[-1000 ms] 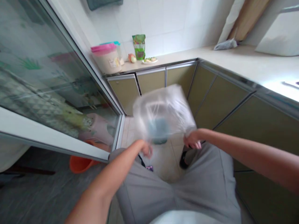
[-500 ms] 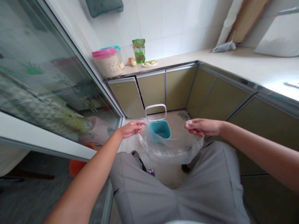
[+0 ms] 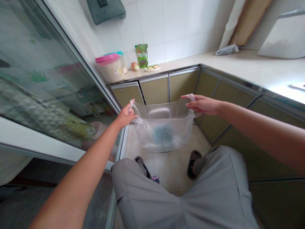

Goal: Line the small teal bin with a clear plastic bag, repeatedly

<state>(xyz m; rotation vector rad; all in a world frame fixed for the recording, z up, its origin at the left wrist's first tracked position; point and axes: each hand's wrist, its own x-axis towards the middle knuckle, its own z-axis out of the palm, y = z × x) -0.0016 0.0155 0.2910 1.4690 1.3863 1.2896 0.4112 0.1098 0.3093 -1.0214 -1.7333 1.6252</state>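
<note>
Left hand (image 3: 124, 117) and right hand (image 3: 205, 104) grip a clear bag (image 3: 164, 128) (fingers (image 3: 193, 104) pinching its rim).

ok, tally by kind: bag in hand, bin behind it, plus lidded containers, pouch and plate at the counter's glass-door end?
Clear plastic bag, held by left hand and right hand: 1
Blue bin: 1
Pink-lidded container plus blue-lidded container: 2
Green pouch: 1
Plate: 1
Total: 6
</note>
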